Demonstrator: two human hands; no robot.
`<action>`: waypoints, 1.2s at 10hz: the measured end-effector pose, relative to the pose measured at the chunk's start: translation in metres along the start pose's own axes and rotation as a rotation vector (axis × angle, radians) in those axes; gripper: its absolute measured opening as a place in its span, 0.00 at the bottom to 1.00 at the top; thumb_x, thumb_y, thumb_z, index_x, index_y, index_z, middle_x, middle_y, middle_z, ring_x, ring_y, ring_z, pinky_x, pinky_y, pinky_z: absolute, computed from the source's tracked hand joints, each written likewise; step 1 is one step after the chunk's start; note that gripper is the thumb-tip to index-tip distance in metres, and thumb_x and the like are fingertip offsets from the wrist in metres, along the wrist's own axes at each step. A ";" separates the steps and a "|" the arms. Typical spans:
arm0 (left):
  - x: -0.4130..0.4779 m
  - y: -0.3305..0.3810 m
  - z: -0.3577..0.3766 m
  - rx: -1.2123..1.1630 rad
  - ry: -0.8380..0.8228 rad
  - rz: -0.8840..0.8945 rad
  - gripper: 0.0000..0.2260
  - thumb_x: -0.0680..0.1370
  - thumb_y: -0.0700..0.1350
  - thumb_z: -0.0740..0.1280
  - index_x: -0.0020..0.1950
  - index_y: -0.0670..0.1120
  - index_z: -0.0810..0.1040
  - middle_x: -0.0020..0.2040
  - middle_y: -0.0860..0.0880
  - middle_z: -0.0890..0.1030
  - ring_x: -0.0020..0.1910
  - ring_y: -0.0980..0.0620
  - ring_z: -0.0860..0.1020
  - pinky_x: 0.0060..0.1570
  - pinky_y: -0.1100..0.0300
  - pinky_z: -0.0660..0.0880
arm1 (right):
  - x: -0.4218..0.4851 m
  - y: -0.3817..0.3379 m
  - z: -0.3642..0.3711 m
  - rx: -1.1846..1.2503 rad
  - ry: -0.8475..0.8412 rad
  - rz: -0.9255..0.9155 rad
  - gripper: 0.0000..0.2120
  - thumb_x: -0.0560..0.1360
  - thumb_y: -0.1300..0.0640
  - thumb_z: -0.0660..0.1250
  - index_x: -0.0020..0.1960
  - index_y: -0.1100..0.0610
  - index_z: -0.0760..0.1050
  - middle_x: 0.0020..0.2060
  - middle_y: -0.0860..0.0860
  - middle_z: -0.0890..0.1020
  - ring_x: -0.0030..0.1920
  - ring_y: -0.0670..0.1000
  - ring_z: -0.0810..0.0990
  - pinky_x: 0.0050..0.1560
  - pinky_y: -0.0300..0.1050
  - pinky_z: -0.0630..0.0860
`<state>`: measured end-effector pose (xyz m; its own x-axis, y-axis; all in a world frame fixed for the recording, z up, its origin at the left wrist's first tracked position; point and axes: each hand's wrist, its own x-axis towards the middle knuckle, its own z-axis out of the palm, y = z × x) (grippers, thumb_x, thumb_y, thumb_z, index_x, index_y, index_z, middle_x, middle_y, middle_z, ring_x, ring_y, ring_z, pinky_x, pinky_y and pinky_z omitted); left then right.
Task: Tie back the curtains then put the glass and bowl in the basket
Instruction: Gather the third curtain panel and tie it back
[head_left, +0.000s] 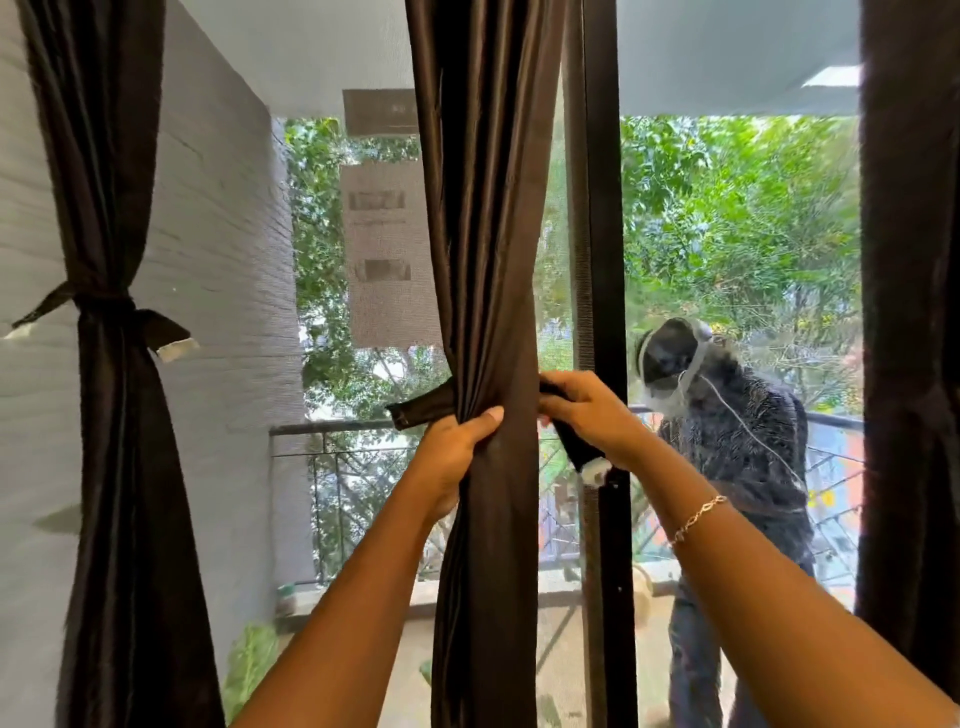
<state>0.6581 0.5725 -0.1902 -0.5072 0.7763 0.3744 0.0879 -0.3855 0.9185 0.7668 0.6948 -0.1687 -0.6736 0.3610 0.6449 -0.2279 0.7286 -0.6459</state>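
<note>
A tall window with a dark frame (602, 260) looks out onto a balcony in daylight. Outside on the left runs a white-painted brick wall (223, 234) under a pale ceiling (291, 47). Two paper notices (387, 249) hang on the glass. A metal railing (332, 427) edges the balcony, with dense green trees (737, 218) beyond. A ceiling light (831, 75) reflects at upper right. A leafy plant (249, 665) stands low by the wall.
</note>
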 end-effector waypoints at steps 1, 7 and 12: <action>0.004 0.000 -0.005 0.128 0.077 0.022 0.11 0.78 0.42 0.63 0.58 0.39 0.76 0.48 0.44 0.81 0.42 0.49 0.80 0.45 0.58 0.79 | -0.002 -0.006 -0.015 -0.127 0.082 0.087 0.13 0.78 0.69 0.57 0.40 0.61 0.77 0.28 0.56 0.75 0.24 0.40 0.76 0.32 0.30 0.73; 0.005 -0.030 -0.001 0.278 -0.054 0.404 0.29 0.75 0.34 0.63 0.73 0.35 0.57 0.64 0.33 0.71 0.59 0.50 0.77 0.59 0.62 0.74 | -0.026 -0.068 0.015 0.906 -0.306 0.565 0.22 0.78 0.50 0.54 0.34 0.57 0.80 0.44 0.63 0.83 0.46 0.60 0.84 0.33 0.47 0.81; -0.014 0.009 -0.014 0.417 0.200 0.891 0.15 0.76 0.52 0.54 0.51 0.49 0.78 0.54 0.48 0.78 0.54 0.59 0.75 0.54 0.68 0.69 | -0.021 -0.065 0.035 0.567 0.033 0.455 0.14 0.80 0.54 0.57 0.47 0.62 0.77 0.40 0.53 0.81 0.40 0.51 0.80 0.45 0.47 0.79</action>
<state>0.6542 0.5514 -0.1888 -0.2420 0.1768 0.9540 0.7795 -0.5501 0.2997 0.7710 0.6188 -0.1545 -0.7687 0.5807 0.2681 -0.2655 0.0917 -0.9597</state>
